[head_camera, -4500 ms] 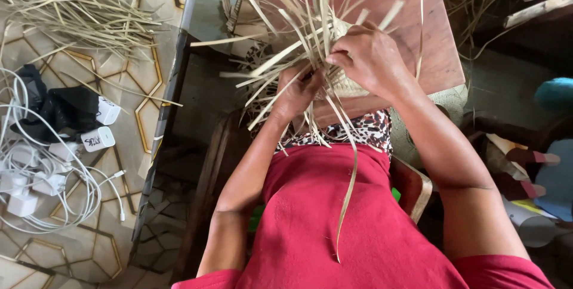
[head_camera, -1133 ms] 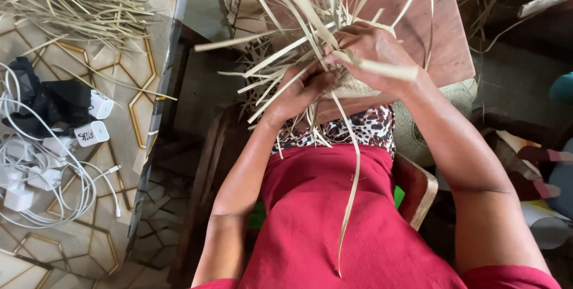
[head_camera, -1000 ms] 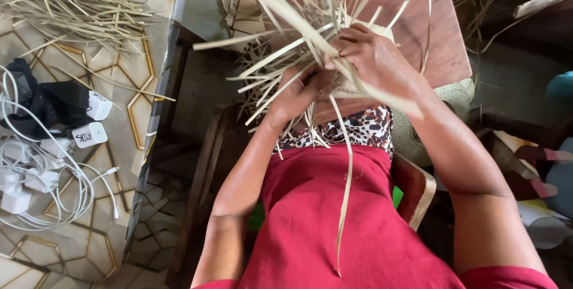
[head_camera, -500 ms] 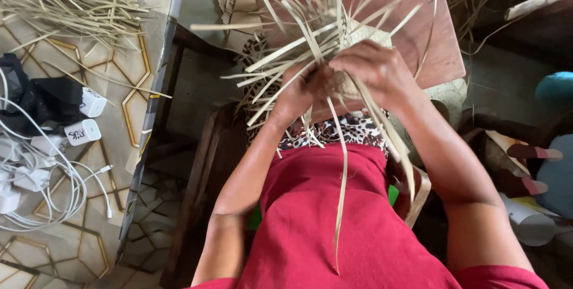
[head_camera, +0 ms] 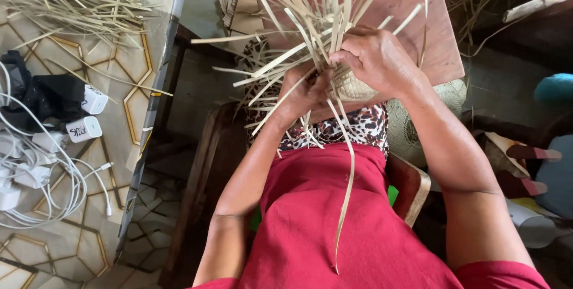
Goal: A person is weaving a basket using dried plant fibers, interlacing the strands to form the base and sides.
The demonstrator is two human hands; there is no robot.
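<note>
While both hands work at chest height, the weave [head_camera: 352,86], a small rounded piece of plaited pale straw, sits between them, just above the patterned cloth [head_camera: 358,128] on the lap. Taking the weave as landmark:

Right hand [head_camera: 382,59]: lies over the top of the weave, knuckles up, fingers curled down and pinching a cluster of strips [head_camera: 316,26] where they leave the plaiting. Clenched on straw.

Left hand [head_camera: 304,89]: just left of the weave, touching it, fingers closed around strips at its near edge. Thumb hidden; grip firm as far as can be seen.

Strips fan out up and left from the weave, flat and pale, some crossing in front of the board. One long strip [head_camera: 346,205] hangs straight down from the weave over the red skirt [head_camera: 334,229], its tip free.

Behind the weave: a reddish wooden board [head_camera: 430,32], partly covered by the fan of strips.

Right of the weave, lower: a woven round piece [head_camera: 412,128] half hidden by the right forearm; a chair arm [head_camera: 415,184] of wood below that.

Far left of the weave: a counter [head_camera: 125,104] with a gold hexagon pattern. On it, a loose heap of straw [head_camera: 71,2] at the far end, white cables [head_camera: 54,175] coiled at the near end, white chargers [head_camera: 86,119] and a black pouch [head_camera: 42,95] between.

Far right of the weave: cluttered floor items, too dim to tell.
</note>
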